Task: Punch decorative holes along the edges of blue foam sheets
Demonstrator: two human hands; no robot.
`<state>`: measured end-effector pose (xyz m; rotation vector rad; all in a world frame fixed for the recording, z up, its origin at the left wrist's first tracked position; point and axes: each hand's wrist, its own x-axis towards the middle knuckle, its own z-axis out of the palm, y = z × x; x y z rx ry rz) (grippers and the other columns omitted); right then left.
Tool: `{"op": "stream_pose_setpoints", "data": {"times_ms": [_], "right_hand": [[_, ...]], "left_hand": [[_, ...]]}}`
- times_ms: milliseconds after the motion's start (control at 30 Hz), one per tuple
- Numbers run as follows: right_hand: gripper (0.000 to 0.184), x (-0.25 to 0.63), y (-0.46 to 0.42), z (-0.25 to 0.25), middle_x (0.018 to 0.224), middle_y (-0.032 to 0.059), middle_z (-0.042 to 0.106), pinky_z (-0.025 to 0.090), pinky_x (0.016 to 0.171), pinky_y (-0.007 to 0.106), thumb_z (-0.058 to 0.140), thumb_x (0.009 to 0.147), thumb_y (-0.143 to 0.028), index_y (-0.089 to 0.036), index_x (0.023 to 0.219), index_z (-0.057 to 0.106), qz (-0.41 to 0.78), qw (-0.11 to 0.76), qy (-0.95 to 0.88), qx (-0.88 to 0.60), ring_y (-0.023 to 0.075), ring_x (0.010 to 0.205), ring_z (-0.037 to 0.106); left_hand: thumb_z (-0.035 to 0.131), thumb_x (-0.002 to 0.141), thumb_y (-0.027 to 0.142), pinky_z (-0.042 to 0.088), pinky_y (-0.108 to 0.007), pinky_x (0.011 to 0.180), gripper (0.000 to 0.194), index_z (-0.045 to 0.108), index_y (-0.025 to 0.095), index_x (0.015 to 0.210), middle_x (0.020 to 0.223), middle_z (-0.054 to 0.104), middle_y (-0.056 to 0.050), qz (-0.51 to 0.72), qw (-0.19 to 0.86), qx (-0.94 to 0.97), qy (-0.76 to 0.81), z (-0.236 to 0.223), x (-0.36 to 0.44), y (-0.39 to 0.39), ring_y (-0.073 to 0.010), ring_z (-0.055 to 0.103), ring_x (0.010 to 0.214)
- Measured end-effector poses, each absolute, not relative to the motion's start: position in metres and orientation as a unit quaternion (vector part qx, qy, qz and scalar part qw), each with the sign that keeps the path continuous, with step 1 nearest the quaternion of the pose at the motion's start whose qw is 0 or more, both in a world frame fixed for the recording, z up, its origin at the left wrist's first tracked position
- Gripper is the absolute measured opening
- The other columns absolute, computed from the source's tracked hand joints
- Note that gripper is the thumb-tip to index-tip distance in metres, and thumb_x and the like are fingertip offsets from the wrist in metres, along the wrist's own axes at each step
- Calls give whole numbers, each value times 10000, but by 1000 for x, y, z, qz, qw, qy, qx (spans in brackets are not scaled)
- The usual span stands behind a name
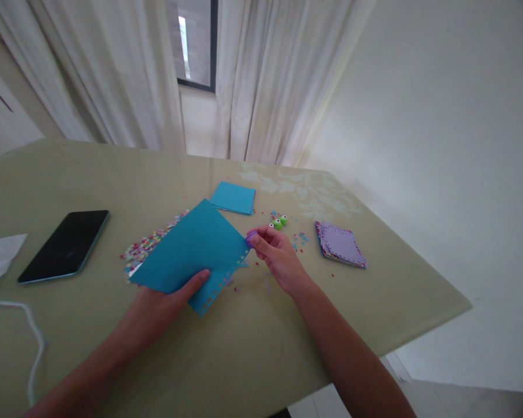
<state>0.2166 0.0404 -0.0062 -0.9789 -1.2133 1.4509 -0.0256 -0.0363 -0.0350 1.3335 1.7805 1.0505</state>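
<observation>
A sheet of blue paper (192, 247) is gripped along its near edge by my left hand (172, 296), thumb on top and fingers underneath. Small punched holes run along its right-hand edge. At that sheet's right corner, my right hand (276, 252) pinches a small purple paper punch (251, 238), mostly hidden by the fingers. Just beyond the right hand lies a green clip-like item with googly eyes (279, 222). Tiny paper bits (300, 238) are scattered around it.
A stack of blue sheets (234, 198) lies behind. To the right sits a pile of purple sheets with punched edges (342, 245). Colourful confetti (150, 245) is heaped at left, beside a black tablet (67, 247), white paper (0, 255) and a white cable (37, 337).
</observation>
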Motion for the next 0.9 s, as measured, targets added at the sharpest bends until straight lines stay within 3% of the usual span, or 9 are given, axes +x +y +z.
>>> {"op": "stream_pose_setpoints", "data": {"times_ms": [333,633,900], "right_hand": [[390,217,42,-8,840,15,676,298,608,295,919,738,-523,-226,949,779,594,507,-476,-405,129,671,468],[424,216,40,-5,824,14,669,287,595,300,909,730,-564,-223,934,760,590,485,-495,-415,133,659,454],[376,216,41,-6,830,11,680,275,602,301,903,754,-523,-224,941,771,595,488,-489,-411,130,660,451]], "left_hand": [[740,822,630,454,-562,1209,811,541,294,1533,1490,663,-100,389,328,510,693,-35,-24,-39,-388,620,1367],[714,842,627,384,-548,1258,913,414,242,1614,1582,574,-129,381,337,517,688,-35,-23,-38,-373,529,1459],[724,843,599,404,-574,1240,612,657,330,1388,1416,716,-78,392,342,530,669,-32,-23,-39,-380,598,1395]]}}
